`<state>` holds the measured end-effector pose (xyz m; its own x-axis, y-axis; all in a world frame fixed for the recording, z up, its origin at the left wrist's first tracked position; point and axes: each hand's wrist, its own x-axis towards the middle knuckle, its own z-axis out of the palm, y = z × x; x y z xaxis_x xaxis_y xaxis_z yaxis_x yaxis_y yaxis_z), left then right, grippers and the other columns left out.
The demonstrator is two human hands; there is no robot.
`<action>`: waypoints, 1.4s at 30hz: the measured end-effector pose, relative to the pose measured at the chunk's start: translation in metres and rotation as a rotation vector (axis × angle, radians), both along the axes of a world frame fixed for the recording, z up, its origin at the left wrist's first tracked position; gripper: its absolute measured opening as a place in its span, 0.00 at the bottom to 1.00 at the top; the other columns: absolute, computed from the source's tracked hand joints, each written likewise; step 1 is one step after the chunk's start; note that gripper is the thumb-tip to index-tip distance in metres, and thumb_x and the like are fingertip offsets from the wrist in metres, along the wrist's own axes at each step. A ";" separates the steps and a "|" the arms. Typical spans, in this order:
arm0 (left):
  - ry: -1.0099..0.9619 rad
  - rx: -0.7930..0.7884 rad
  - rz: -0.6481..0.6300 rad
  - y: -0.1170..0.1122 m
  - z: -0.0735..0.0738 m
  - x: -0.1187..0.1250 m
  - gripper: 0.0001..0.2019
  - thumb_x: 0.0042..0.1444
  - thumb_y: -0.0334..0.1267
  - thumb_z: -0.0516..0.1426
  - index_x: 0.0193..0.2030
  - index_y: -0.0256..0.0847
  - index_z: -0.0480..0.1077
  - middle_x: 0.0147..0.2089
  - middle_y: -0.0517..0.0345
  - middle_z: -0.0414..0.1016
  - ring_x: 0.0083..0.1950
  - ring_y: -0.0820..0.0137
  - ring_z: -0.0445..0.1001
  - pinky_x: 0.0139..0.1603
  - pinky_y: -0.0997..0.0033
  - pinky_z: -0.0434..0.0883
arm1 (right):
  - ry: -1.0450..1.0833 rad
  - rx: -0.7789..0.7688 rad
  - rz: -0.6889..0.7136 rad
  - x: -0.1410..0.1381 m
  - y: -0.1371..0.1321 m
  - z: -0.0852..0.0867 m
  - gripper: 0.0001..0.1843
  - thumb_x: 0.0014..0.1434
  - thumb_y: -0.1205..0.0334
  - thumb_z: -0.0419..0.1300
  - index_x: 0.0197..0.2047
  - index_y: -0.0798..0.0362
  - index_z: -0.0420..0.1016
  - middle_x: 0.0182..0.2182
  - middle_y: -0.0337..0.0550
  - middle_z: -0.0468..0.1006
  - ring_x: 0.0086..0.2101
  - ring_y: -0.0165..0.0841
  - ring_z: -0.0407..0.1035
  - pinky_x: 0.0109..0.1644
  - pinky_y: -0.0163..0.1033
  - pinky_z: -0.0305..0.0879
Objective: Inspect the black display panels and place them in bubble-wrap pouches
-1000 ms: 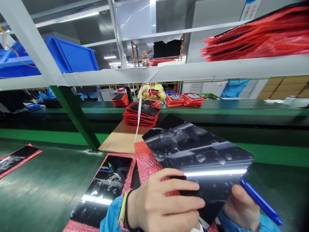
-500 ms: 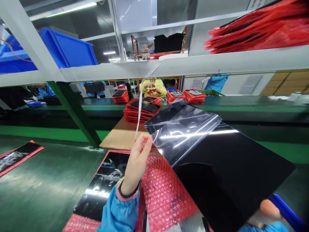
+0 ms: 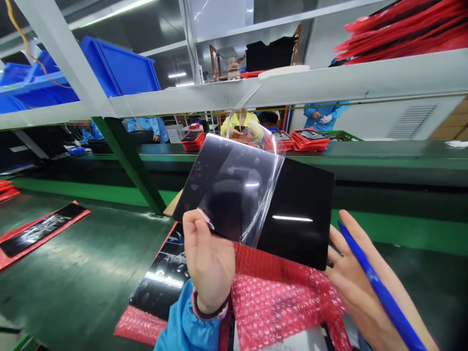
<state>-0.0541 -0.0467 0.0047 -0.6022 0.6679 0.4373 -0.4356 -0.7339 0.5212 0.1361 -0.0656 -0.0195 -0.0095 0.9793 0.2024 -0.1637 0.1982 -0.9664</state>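
Note:
My left hand (image 3: 208,258) pinches a corner of a clear protective film (image 3: 237,190) that is partly peeled off a glossy black panel (image 3: 300,214). The panel is held up in front of me, tilted. My right hand (image 3: 361,287) supports the panel's right edge from behind with fingers spread, and a blue pen (image 3: 380,292) lies between its fingers. Below the panel lies red bubble wrap (image 3: 278,302). Another black panel on red bubble wrap (image 3: 161,278) rests on the green belt to the left.
A green conveyor belt (image 3: 80,268) runs beneath, with one more wrapped panel (image 3: 40,231) at left. A green post (image 3: 127,161) stands ahead. Stacks of red-wrapped panels (image 3: 310,139) sit on the far bench, where other people work. Blue bins (image 3: 117,70) sit on the shelf.
The film has been peeled further across the panel. The panel has tilted up and moved left, and my right hand with the pen has come into full view.

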 end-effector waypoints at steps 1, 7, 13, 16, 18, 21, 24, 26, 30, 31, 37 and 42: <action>0.028 0.031 0.010 -0.003 0.000 0.003 0.05 0.63 0.40 0.54 0.36 0.44 0.67 0.33 0.64 0.66 0.35 0.75 0.70 0.43 0.72 0.71 | -0.039 -0.019 -0.002 0.000 -0.001 -0.002 0.47 0.54 0.53 0.65 0.68 0.27 0.42 0.68 0.40 0.53 0.60 0.47 0.60 0.58 0.53 0.64; 0.091 0.065 0.157 -0.018 -0.006 0.033 0.05 0.61 0.41 0.54 0.35 0.46 0.64 0.30 0.64 0.63 0.25 0.75 0.63 0.35 0.69 0.71 | -0.207 0.023 -0.106 -0.008 0.006 -0.012 0.56 0.51 0.51 0.68 0.70 0.29 0.32 0.70 0.37 0.46 0.66 0.43 0.46 0.66 0.54 0.42; 0.127 0.117 0.178 -0.023 -0.005 0.040 0.04 0.62 0.41 0.53 0.35 0.47 0.65 0.22 0.66 0.61 0.20 0.74 0.60 0.32 0.67 0.70 | -0.280 0.054 -0.209 -0.013 0.010 -0.013 0.56 0.51 0.51 0.67 0.71 0.34 0.33 0.70 0.41 0.46 0.67 0.43 0.43 0.67 0.54 0.39; 0.112 0.092 0.103 -0.019 -0.004 0.028 0.05 0.63 0.40 0.52 0.36 0.47 0.65 0.26 0.65 0.65 0.23 0.74 0.64 0.33 0.68 0.71 | -0.198 0.037 -0.169 -0.010 0.004 -0.009 0.51 0.54 0.52 0.65 0.70 0.32 0.36 0.70 0.39 0.49 0.66 0.42 0.47 0.66 0.51 0.45; 0.083 0.051 0.029 -0.013 -0.003 0.018 0.05 0.63 0.41 0.51 0.37 0.48 0.65 0.30 0.63 0.68 0.30 0.71 0.69 0.36 0.66 0.71 | -0.143 0.023 -0.144 -0.008 0.000 -0.005 0.48 0.55 0.53 0.65 0.69 0.31 0.40 0.69 0.39 0.53 0.64 0.43 0.53 0.64 0.51 0.52; 0.011 -0.019 -0.007 -0.003 0.000 0.004 0.05 0.63 0.42 0.52 0.37 0.48 0.67 0.34 0.63 0.69 0.37 0.70 0.71 0.42 0.66 0.71 | -0.019 0.005 -0.067 -0.005 -0.006 0.001 0.43 0.55 0.57 0.65 0.68 0.30 0.47 0.66 0.41 0.58 0.58 0.43 0.65 0.59 0.48 0.63; -0.086 -0.089 -0.027 0.005 0.004 -0.005 0.06 0.62 0.41 0.53 0.35 0.45 0.68 0.36 0.62 0.70 0.41 0.70 0.71 0.49 0.63 0.70 | 0.128 -0.017 0.026 -0.005 -0.009 0.006 0.40 0.56 0.60 0.65 0.66 0.28 0.52 0.62 0.41 0.66 0.51 0.41 0.73 0.52 0.47 0.70; -0.132 -0.135 -0.054 0.009 0.007 -0.008 0.06 0.61 0.41 0.53 0.35 0.45 0.68 0.38 0.62 0.71 0.43 0.68 0.71 0.52 0.59 0.68 | 0.155 -0.055 0.068 -0.004 -0.010 0.007 0.37 0.54 0.60 0.65 0.64 0.29 0.57 0.57 0.42 0.72 0.49 0.42 0.74 0.51 0.49 0.71; -0.149 -0.193 -0.155 0.015 0.010 -0.014 0.04 0.59 0.41 0.55 0.36 0.46 0.68 0.40 0.62 0.72 0.47 0.67 0.71 0.55 0.58 0.65 | 0.103 -0.094 0.126 -0.002 -0.011 0.011 0.29 0.50 0.56 0.68 0.56 0.40 0.71 0.40 0.47 0.81 0.42 0.44 0.77 0.45 0.48 0.73; -0.146 -0.198 -0.175 0.016 0.010 -0.016 0.04 0.59 0.41 0.55 0.36 0.45 0.68 0.40 0.62 0.72 0.47 0.67 0.71 0.56 0.59 0.65 | 0.099 -0.104 0.127 -0.002 -0.012 0.012 0.26 0.49 0.55 0.69 0.53 0.41 0.73 0.37 0.46 0.81 0.40 0.43 0.77 0.43 0.46 0.74; -0.097 -0.260 -0.036 0.030 0.002 -0.031 0.04 0.52 0.38 0.58 0.31 0.42 0.67 0.35 0.63 0.67 0.44 0.69 0.68 0.55 0.66 0.62 | 0.053 -0.154 0.016 -0.005 -0.018 0.022 0.16 0.45 0.48 0.71 0.36 0.46 0.79 0.23 0.37 0.77 0.27 0.34 0.73 0.31 0.35 0.71; 0.028 -0.272 0.085 0.039 -0.002 -0.040 0.05 0.50 0.37 0.56 0.27 0.41 0.64 0.32 0.62 0.62 0.40 0.70 0.65 0.52 0.69 0.61 | -0.095 -0.106 -0.058 0.003 -0.019 0.020 0.16 0.47 0.45 0.68 0.23 0.49 0.75 0.13 0.36 0.68 0.18 0.34 0.67 0.23 0.37 0.67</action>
<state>-0.0943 -0.0072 0.0022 -0.6514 0.7105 0.2662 -0.3612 -0.5989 0.7148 0.1389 -0.0843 0.0010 0.0332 0.9945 0.0989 -0.0616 0.1008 -0.9930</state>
